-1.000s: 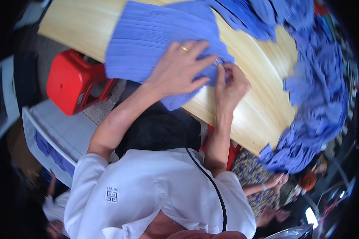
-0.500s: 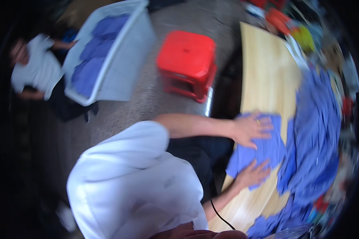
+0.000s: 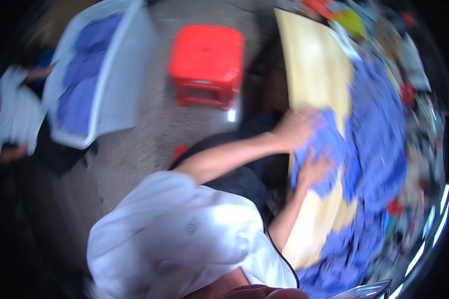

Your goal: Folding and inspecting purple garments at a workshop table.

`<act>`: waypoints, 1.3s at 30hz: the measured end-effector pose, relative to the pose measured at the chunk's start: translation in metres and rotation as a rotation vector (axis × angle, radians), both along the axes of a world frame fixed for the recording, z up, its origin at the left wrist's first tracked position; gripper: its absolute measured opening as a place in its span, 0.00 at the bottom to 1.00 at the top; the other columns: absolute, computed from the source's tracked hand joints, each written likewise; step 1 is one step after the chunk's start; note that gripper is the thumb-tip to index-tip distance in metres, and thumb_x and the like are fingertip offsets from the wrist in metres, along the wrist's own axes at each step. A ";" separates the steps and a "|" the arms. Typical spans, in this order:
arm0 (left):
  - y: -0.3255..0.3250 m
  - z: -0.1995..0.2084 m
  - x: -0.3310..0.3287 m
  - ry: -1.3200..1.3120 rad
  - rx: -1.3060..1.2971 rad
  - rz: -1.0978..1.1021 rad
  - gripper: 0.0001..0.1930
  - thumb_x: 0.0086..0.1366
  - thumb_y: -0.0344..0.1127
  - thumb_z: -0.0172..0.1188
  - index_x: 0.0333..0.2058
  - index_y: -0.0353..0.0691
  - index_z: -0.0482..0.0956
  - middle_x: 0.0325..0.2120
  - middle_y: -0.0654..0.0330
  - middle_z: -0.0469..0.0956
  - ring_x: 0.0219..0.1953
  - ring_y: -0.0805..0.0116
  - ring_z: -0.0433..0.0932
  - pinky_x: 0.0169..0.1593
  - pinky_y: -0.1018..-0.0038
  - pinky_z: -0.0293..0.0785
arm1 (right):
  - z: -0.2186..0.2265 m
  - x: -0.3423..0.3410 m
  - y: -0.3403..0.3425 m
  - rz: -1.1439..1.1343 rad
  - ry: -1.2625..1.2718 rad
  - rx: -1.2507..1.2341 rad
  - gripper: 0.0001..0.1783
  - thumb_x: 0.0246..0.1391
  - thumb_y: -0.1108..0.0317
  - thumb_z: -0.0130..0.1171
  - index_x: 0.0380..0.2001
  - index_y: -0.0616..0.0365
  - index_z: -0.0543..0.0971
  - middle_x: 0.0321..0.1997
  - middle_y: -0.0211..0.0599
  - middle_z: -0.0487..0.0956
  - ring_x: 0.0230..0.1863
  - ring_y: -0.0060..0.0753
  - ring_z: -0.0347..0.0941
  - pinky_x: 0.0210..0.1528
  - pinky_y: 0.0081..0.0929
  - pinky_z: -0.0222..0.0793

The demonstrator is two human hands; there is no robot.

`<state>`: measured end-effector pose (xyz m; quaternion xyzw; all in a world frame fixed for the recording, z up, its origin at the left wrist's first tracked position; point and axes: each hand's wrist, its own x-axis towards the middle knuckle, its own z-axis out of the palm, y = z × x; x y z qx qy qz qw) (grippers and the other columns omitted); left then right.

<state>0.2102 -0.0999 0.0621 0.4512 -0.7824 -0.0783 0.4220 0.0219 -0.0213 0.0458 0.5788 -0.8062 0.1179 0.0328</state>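
View has swung since a second ago: wooden table [image 3: 309, 74] now runs down the right side. Left hand [image 3: 297, 127] and right hand [image 3: 317, 167] both lie flat and open on the blue cloth [image 3: 329, 149] at the table's near edge, pressing, gripping nothing. Blue pile [image 3: 379, 129] beyond. Red stool [image 3: 207, 62] and white bin [image 3: 119, 84] of blue cloth on the floor; no labels legible.

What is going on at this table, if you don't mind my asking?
A person in a white shirt has both hands on a blue cloth lying on a wooden table. The left hand presses its upper edge, the right hand lies flat on its middle. More blue fabric is heaped beside it. A red stool and a white bin of blue cloth stand on the floor.
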 end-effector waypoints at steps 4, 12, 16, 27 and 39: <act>-0.002 -0.006 0.046 0.708 0.531 0.210 0.24 0.67 0.36 0.73 0.57 0.33 0.77 0.49 0.47 0.80 0.44 0.59 0.84 0.49 0.68 0.82 | 0.034 0.015 -0.035 0.234 -0.062 0.059 0.46 0.67 0.36 0.60 0.81 0.41 0.63 0.86 0.63 0.49 0.86 0.68 0.41 0.80 0.77 0.34; -0.016 -0.019 0.053 0.833 1.080 0.003 0.22 0.69 0.47 0.73 0.47 0.31 0.82 0.41 0.53 0.86 0.44 0.71 0.84 0.48 0.72 0.81 | 0.052 0.002 -0.047 0.376 -0.017 0.092 0.44 0.69 0.40 0.59 0.81 0.42 0.61 0.86 0.62 0.48 0.86 0.70 0.41 0.80 0.78 0.35; -0.004 -0.018 0.051 1.009 1.141 -0.131 0.19 0.72 0.38 0.70 0.52 0.29 0.83 0.46 0.52 0.87 0.47 0.70 0.85 0.52 0.71 0.82 | 0.048 0.020 -0.036 0.136 -0.123 0.004 0.43 0.70 0.41 0.58 0.81 0.42 0.61 0.85 0.67 0.49 0.85 0.71 0.41 0.79 0.78 0.37; -0.013 -0.032 0.045 1.010 1.093 -0.003 0.32 0.71 0.55 0.68 0.55 0.27 0.82 0.50 0.47 0.87 0.53 0.59 0.86 0.57 0.64 0.80 | 0.034 0.004 -0.079 0.440 -0.125 0.078 0.42 0.73 0.42 0.55 0.82 0.43 0.60 0.86 0.62 0.49 0.86 0.68 0.39 0.83 0.67 0.34; -0.042 -0.036 0.015 1.056 0.618 0.364 0.23 0.60 0.43 0.77 0.47 0.31 0.86 0.40 0.47 0.88 0.43 0.59 0.86 0.49 0.60 0.82 | 0.049 0.051 -0.092 0.285 -0.108 -0.079 0.35 0.73 0.49 0.58 0.77 0.50 0.69 0.81 0.67 0.59 0.81 0.70 0.54 0.80 0.57 0.52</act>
